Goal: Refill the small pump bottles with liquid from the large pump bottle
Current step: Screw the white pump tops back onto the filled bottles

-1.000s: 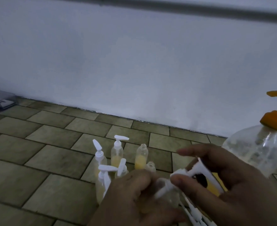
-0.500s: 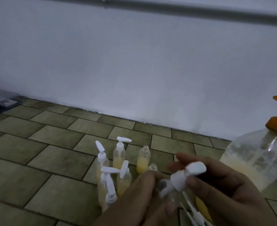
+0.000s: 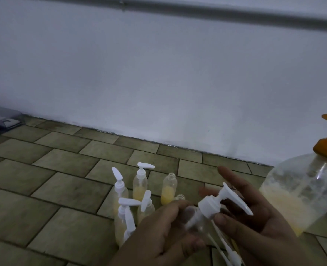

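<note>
1. Tiled floor (image 3: 62, 189) below a white wall (image 3: 158, 83).
2. Lower centre: five capped small pump bottles (image 3: 139, 184), two open ones (image 3: 169, 189).
3. Left hand (image 3: 158, 233) grips a clear bottle (image 3: 201, 225); right hand (image 3: 255, 214) pinches its white pump (image 3: 216, 203), index finger extended.
4. Right edge: one large pump bottle (image 3: 303, 189).

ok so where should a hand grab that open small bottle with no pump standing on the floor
Take the uncapped small bottle round its clear upper body, above the yellow liquid and below the bare neck. It stands upright at the right rear of the cluster, so come from the right or the wall side, where no pump heads crowd it. Keep it vertical, since the mouth is open.
</note>
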Motion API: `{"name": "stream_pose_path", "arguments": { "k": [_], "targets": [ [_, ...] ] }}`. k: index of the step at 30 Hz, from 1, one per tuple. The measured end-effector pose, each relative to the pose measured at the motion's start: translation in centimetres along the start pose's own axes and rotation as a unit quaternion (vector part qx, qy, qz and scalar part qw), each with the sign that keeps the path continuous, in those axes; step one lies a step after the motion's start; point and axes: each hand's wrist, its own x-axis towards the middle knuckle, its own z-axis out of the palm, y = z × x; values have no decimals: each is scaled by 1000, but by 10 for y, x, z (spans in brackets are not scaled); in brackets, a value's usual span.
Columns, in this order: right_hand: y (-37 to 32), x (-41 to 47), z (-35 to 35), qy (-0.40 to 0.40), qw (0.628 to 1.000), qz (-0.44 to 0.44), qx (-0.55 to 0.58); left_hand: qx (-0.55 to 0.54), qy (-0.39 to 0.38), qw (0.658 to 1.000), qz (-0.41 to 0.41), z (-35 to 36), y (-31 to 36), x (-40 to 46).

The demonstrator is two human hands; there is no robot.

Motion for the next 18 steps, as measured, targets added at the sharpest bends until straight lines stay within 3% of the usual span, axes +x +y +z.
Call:
{"name": "stream_pose_path", "arguments": {
  "k": [3, 6, 10, 14, 18],
  "targets": [
    [5, -1, 1, 9, 998, -20, -56, -9, -4, 1000, -10, 0, -5, 1],
    [6, -2, 1, -4, 1000, -7, 3, -13, -6, 1000, -5, 5, -8, 1],
    [4, -2, 2, 32, 997, 3, -66, 13, 11, 1000, -5, 4, -2, -2],
    [3, -3, 4, -13, 999, 43, 6, -1, -6, 1000, -18, 2, 3, 0],
    [12, -1, 1, 16, 997, 57, -44, -32, -16, 999, -36, 5, 4, 2]
  ]
}}
